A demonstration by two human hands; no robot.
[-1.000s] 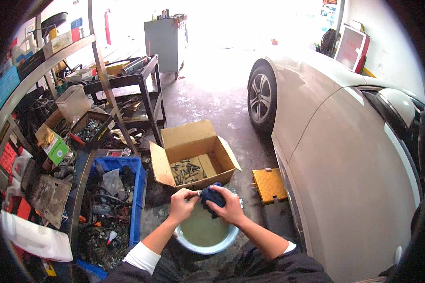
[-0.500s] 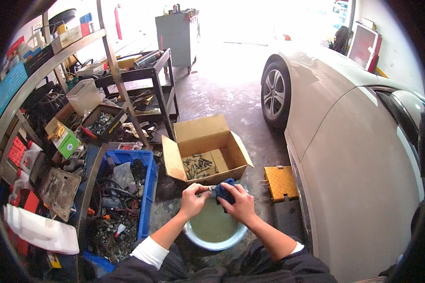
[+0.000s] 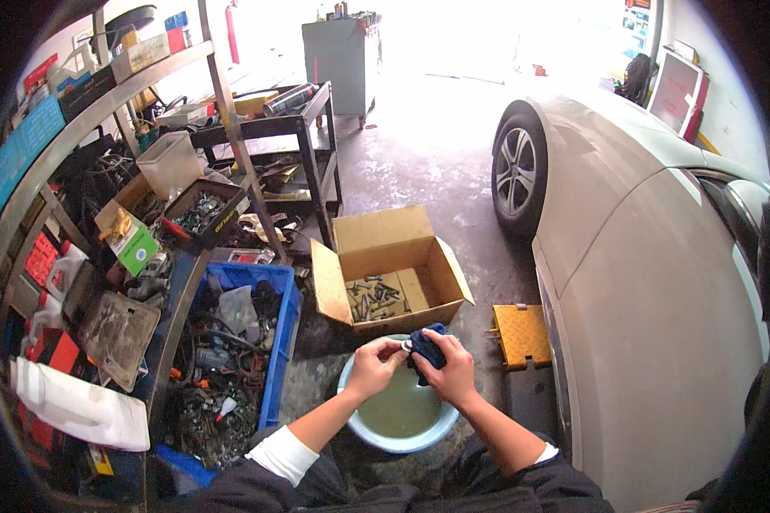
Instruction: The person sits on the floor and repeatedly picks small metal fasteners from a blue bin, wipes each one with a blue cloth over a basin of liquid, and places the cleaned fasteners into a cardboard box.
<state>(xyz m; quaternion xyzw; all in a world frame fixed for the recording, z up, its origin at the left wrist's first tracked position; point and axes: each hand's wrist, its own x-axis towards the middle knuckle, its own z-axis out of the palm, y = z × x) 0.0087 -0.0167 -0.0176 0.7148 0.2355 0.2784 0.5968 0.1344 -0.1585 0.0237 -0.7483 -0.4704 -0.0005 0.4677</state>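
Note:
Above a light blue basin [image 3: 399,445] of murky greenish water, my two hands meet. My left hand [image 3: 374,369] pinches a small metal part [image 3: 406,345], mostly hidden by the fingers; its exact kind does not show. A dark blue cloth [image 3: 428,345] is bunched in my right hand [image 3: 450,369], pressed up against that part. Just beyond the basin stands an open cardboard box [image 3: 383,231] with several loose metal bolts [image 3: 373,299] on its bottom.
To the left, a blue crate [image 3: 287,359] full of greasy parts stands by a cluttered metal shelf [image 3: 167,359]. A pale car [image 3: 642,282] flanks my right, with a yellow metal block [image 3: 522,336] beside it. Farther off are a black cart [image 3: 304,137] and a grey cabinet [image 3: 342,64].
The whole view has shifted a little, so the scene sits farther right. Both hands stay together over the basin, the cloth still against the metal part.

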